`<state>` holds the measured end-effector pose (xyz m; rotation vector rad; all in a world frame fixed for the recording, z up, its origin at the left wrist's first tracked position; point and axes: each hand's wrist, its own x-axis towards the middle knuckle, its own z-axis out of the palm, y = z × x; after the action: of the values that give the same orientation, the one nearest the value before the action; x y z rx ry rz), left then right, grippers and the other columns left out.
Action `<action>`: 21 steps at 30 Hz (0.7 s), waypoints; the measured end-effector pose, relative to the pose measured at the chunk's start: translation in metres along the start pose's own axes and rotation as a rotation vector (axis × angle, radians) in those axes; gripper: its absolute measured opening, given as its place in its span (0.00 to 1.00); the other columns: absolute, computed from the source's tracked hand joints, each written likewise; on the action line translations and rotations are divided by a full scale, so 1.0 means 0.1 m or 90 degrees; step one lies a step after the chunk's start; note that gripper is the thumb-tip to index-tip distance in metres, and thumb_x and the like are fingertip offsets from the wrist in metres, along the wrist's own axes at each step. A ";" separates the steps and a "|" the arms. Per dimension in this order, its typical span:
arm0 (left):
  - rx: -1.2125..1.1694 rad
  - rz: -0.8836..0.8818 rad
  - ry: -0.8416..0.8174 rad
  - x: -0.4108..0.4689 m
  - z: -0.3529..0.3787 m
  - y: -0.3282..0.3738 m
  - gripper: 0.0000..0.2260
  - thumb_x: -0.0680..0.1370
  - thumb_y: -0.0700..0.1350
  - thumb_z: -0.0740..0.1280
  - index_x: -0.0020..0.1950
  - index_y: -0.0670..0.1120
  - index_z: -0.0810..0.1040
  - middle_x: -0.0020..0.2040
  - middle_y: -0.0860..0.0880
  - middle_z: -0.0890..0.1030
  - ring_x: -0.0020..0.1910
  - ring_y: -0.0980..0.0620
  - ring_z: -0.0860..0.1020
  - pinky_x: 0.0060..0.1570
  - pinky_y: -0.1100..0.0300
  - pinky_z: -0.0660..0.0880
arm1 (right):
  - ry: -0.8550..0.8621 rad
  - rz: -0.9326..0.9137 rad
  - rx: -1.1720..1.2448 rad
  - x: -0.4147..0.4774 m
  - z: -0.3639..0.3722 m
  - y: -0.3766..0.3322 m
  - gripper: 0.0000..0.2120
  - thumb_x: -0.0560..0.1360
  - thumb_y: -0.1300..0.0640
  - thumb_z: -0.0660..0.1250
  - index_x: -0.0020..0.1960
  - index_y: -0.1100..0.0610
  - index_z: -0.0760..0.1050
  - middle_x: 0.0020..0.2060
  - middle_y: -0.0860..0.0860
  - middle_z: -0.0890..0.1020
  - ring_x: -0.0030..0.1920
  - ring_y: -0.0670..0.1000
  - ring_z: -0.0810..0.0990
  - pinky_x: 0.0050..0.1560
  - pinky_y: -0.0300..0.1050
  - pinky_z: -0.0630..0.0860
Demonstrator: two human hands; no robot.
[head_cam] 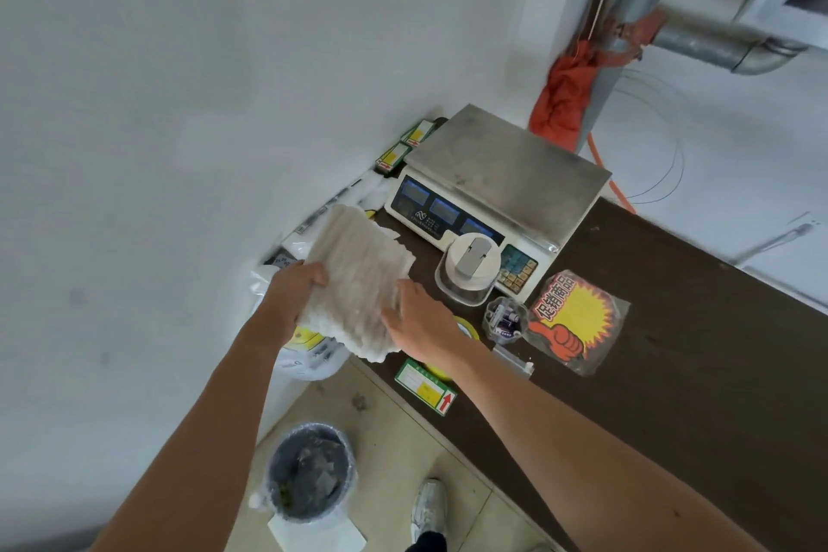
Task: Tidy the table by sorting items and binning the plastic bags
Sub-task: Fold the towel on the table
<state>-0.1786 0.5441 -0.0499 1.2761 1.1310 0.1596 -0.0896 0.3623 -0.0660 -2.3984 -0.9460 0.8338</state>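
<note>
Bin (pixel 307 475) lined with plastic stands on the floor at 6 o'clock, beside the dark worktop (pixel 672 372). Beyond it, a stack of white plastic bags (pixel 358 278) is over the worktop's 9 o'clock corner. The left hand (pixel 295 296) curls round its 9 o'clock edge. The right hand (pixel 421 323) lies against its 3 o'clock edge, fingers fairly straight. Farther off, at 1 o'clock, sits a scale (pixel 506 175).
</note>
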 end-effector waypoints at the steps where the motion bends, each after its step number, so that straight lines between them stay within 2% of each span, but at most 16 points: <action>1: -0.023 -0.004 -0.008 -0.05 -0.03 0.03 0.14 0.62 0.41 0.67 0.47 0.44 0.80 0.47 0.40 0.80 0.43 0.40 0.79 0.42 0.52 0.77 | -0.001 -0.003 0.019 -0.05 -0.04 -0.02 0.24 0.83 0.46 0.55 0.75 0.58 0.61 0.69 0.57 0.71 0.62 0.62 0.78 0.60 0.56 0.73; 4: -0.096 -0.007 -0.019 -0.24 -0.10 0.13 0.11 0.65 0.38 0.65 0.45 0.43 0.79 0.40 0.43 0.79 0.36 0.42 0.78 0.29 0.61 0.75 | -0.004 -0.020 0.058 -0.22 -0.15 -0.06 0.22 0.84 0.43 0.53 0.70 0.58 0.65 0.66 0.57 0.73 0.61 0.61 0.76 0.61 0.57 0.73; 5: -0.121 -0.006 -0.029 -0.31 -0.11 0.16 0.09 0.64 0.37 0.64 0.43 0.43 0.78 0.37 0.44 0.77 0.34 0.43 0.77 0.28 0.62 0.74 | -0.006 -0.028 0.063 -0.28 -0.19 -0.08 0.22 0.84 0.44 0.53 0.69 0.58 0.65 0.65 0.57 0.73 0.62 0.61 0.75 0.61 0.57 0.72; 7: -0.157 0.004 -0.058 -0.45 -0.07 0.24 0.10 0.61 0.37 0.64 0.41 0.41 0.77 0.37 0.44 0.76 0.34 0.43 0.77 0.33 0.58 0.75 | -0.004 -0.032 0.086 -0.40 -0.28 -0.10 0.23 0.84 0.43 0.52 0.69 0.58 0.66 0.64 0.56 0.73 0.63 0.60 0.75 0.62 0.58 0.72; 10: -0.188 0.028 -0.125 -0.68 0.09 0.38 0.11 0.68 0.37 0.60 0.46 0.38 0.79 0.39 0.43 0.81 0.36 0.42 0.82 0.38 0.55 0.78 | 0.016 -0.048 0.103 -0.59 -0.43 -0.09 0.22 0.84 0.42 0.51 0.67 0.57 0.67 0.62 0.58 0.76 0.60 0.60 0.77 0.61 0.58 0.74; 12: -0.186 0.033 -0.159 -0.80 0.22 0.49 0.12 0.71 0.37 0.58 0.48 0.38 0.79 0.39 0.43 0.82 0.35 0.43 0.83 0.35 0.57 0.79 | 0.023 -0.047 0.124 -0.67 -0.52 -0.04 0.22 0.84 0.40 0.49 0.65 0.56 0.68 0.59 0.58 0.77 0.58 0.61 0.78 0.61 0.59 0.75; 14: -0.187 0.039 -0.197 -0.95 0.38 0.60 0.13 0.73 0.37 0.56 0.49 0.38 0.79 0.37 0.43 0.83 0.33 0.44 0.83 0.29 0.58 0.78 | 0.033 -0.023 0.197 -0.80 -0.66 0.04 0.29 0.82 0.33 0.48 0.66 0.55 0.68 0.58 0.55 0.80 0.57 0.58 0.80 0.62 0.58 0.75; 15: -0.195 0.048 -0.210 -1.01 0.46 0.65 0.14 0.74 0.37 0.55 0.49 0.39 0.80 0.38 0.43 0.83 0.33 0.44 0.83 0.29 0.58 0.78 | 0.047 0.001 0.239 -0.85 -0.74 0.08 0.33 0.79 0.29 0.48 0.67 0.55 0.68 0.57 0.53 0.81 0.56 0.56 0.81 0.62 0.57 0.75; 17: -0.218 0.076 -0.236 -1.12 0.64 0.77 0.16 0.72 0.36 0.56 0.50 0.39 0.83 0.44 0.42 0.84 0.39 0.43 0.85 0.39 0.53 0.80 | 0.075 0.029 0.307 -0.94 -0.90 0.17 0.39 0.75 0.24 0.47 0.70 0.54 0.67 0.56 0.51 0.82 0.53 0.54 0.83 0.61 0.57 0.77; 20: -0.235 0.119 -0.297 -1.26 0.96 0.93 0.20 0.68 0.36 0.59 0.50 0.41 0.87 0.50 0.42 0.85 0.48 0.42 0.85 0.53 0.47 0.77 | 0.135 0.046 0.392 -1.04 -1.13 0.34 0.40 0.75 0.23 0.47 0.70 0.53 0.67 0.54 0.50 0.81 0.47 0.49 0.83 0.48 0.45 0.79; 21: -0.234 0.122 -0.319 -1.30 1.08 0.97 0.20 0.67 0.36 0.59 0.53 0.41 0.86 0.51 0.42 0.85 0.49 0.42 0.84 0.55 0.47 0.77 | 0.159 0.059 0.433 -1.09 -1.23 0.39 0.41 0.73 0.22 0.48 0.69 0.52 0.68 0.55 0.50 0.81 0.48 0.49 0.83 0.49 0.45 0.78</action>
<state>-0.1179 0.4213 0.0895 1.0146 0.5190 0.1686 -0.0542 0.2373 0.0419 -1.8938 -0.3687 0.7162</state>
